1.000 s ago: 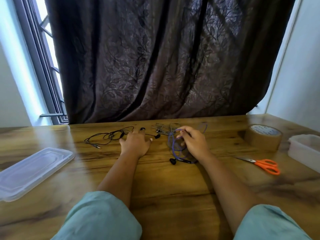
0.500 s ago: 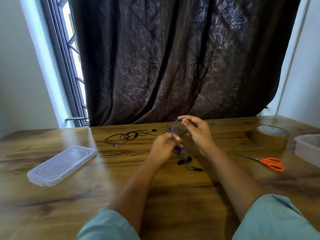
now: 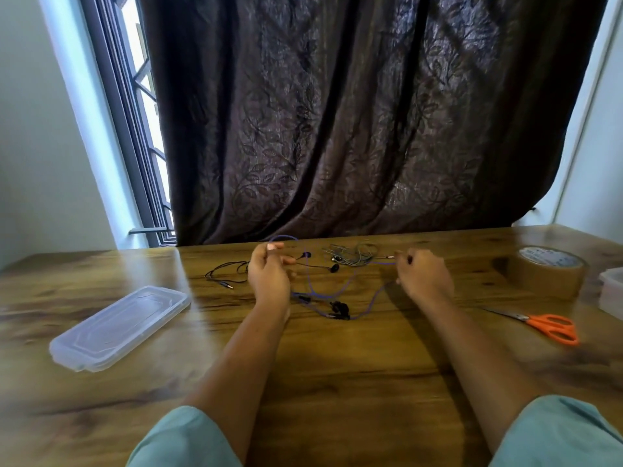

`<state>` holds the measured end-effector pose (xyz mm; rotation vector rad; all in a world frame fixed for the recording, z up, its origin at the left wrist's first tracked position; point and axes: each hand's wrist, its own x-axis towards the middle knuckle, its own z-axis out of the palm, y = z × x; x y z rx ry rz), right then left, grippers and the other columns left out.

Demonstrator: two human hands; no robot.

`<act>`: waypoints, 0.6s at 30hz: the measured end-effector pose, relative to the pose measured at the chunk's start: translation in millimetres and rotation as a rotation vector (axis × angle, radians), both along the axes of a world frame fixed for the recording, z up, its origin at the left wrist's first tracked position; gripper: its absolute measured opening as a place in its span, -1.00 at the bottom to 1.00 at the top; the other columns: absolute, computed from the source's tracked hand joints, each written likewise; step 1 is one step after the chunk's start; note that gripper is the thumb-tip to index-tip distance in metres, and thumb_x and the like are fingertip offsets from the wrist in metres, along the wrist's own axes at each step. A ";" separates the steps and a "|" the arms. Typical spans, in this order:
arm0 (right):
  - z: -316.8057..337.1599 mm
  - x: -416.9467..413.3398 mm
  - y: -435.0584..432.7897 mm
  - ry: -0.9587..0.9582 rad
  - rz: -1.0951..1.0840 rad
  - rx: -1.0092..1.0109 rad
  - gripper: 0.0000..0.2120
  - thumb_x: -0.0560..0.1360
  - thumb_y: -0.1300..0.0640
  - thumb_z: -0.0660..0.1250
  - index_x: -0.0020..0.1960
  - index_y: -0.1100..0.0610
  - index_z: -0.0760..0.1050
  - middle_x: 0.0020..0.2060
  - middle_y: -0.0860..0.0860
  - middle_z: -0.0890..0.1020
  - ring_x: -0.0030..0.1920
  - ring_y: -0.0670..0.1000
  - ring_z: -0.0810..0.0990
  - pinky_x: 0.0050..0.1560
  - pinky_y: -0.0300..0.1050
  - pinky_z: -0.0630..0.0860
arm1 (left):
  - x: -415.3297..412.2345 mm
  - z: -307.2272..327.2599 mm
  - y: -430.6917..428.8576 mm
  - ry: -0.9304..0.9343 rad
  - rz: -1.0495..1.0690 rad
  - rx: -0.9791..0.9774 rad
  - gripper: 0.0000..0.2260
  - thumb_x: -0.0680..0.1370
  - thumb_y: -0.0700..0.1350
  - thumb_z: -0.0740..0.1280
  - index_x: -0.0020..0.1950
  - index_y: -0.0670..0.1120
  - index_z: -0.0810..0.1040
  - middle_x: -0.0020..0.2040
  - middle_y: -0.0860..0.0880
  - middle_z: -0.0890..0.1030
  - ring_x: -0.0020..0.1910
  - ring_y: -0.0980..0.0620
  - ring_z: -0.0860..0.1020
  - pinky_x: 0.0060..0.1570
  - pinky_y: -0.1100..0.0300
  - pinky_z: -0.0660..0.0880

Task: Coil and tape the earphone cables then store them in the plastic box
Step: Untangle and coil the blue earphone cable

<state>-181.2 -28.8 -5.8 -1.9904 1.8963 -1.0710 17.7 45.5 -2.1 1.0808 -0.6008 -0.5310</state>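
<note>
A purple earphone cable (image 3: 315, 291) stretches between my two hands above the wooden table. My left hand (image 3: 269, 274) pinches one part of it, with a loop arching over the fingers. My right hand (image 3: 423, 274) pinches the plug end. The cable's slack and its black earbuds (image 3: 338, 310) hang down onto the table between my hands. A black earphone cable (image 3: 224, 273) lies left of my left hand, partly hidden by it. A grey tangled earphone cable (image 3: 352, 256) lies at the back. The plastic box (image 3: 612, 293) shows at the right edge.
A clear plastic lid (image 3: 118, 326) lies on the left of the table (image 3: 337, 372). A roll of brown tape (image 3: 547, 269) stands at the right, with orange-handled scissors (image 3: 547, 326) in front of it. A dark curtain (image 3: 337, 112) hangs behind the table.
My hands have moved apart, drawing the purple cable out from a bunch into a long span. The right hand went right with the plug end. The camera view shifted.
</note>
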 end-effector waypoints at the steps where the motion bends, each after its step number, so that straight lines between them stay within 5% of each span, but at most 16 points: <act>1: 0.9 -1.1 1.2 0.049 -0.061 0.032 -0.76 0.59 -0.05 0.18 -0.08 0.07 0.54 -0.17 0.04 0.61 -0.10 0.12 0.60 -0.26 -0.15 0.40 | 2.9 0.4 0.1 0.012 0.040 -0.003 -0.78 0.66 -0.09 0.10 -0.09 -0.06 0.50 -0.33 -0.01 0.49 -0.40 0.13 0.43 -0.50 0.35 0.36; 4: 6.1 -1.7 10.0 0.148 -0.131 0.066 -0.72 0.55 0.00 0.28 0.22 0.07 0.43 -0.02 0.08 0.60 0.00 0.12 0.59 -0.20 -0.14 0.42 | 9.7 2.4 1.0 0.069 0.042 -0.003 -0.77 0.67 -0.08 0.08 -0.10 -0.05 0.47 -0.36 0.01 0.44 -0.42 0.15 0.39 -0.50 0.35 0.31; 6: 10.9 0.9 17.2 0.140 -0.060 -0.008 -0.69 0.56 0.02 0.29 0.28 0.01 0.37 -0.09 0.04 0.58 -0.09 0.07 0.56 -0.31 -0.23 0.35 | 10.5 3.5 1.9 0.097 0.011 0.009 -0.75 0.67 -0.08 0.07 -0.11 -0.03 0.46 -0.35 0.00 0.44 -0.42 0.14 0.38 -0.51 0.34 0.30; 8: 15.5 8.6 24.2 0.140 0.109 -0.132 -0.77 0.58 0.00 0.25 0.22 -0.04 0.38 -0.27 -0.07 0.50 -0.24 -0.01 0.48 -0.44 -0.28 0.22 | 9.0 4.5 2.8 0.113 -0.027 0.032 -0.75 0.67 -0.07 0.06 -0.10 -0.01 0.47 -0.35 0.00 0.45 -0.45 0.12 0.34 -0.52 0.30 0.27; 12: 15.2 39.3 41.0 0.100 0.649 -0.132 -0.87 0.55 -0.05 0.28 0.08 -0.08 0.50 -0.25 -0.11 0.60 -0.36 -0.11 0.53 -0.40 -0.22 0.45 | -0.5 10.9 5.7 0.170 -0.138 0.006 -0.74 0.68 -0.06 0.04 -0.06 0.02 0.49 -0.35 0.01 0.49 -0.51 0.12 0.35 -0.57 0.30 0.22; 15: 4.6 55.7 50.3 0.098 0.881 -0.028 -0.65 0.46 -0.07 0.41 0.21 -0.04 0.48 -0.09 -0.09 0.65 -0.10 -0.12 0.61 -0.06 -0.17 0.55 | -6.2 15.3 8.1 0.227 -0.235 -0.060 -0.75 0.68 -0.07 0.02 0.07 0.02 0.50 -0.31 -0.02 0.56 -0.52 0.12 0.42 -0.52 0.29 0.31; 18: 0.9 55.7 50.3 0.036 0.915 0.051 -0.38 0.42 -0.01 0.47 0.37 -0.10 0.24 -0.04 -0.14 0.61 -0.01 -0.17 0.59 -0.02 -0.26 0.51 | -6.3 18.7 11.4 0.303 -0.346 -0.155 -0.74 0.69 -0.09 0.00 0.24 0.06 0.44 -0.12 -0.07 0.65 -0.40 0.08 0.52 -0.41 0.24 0.43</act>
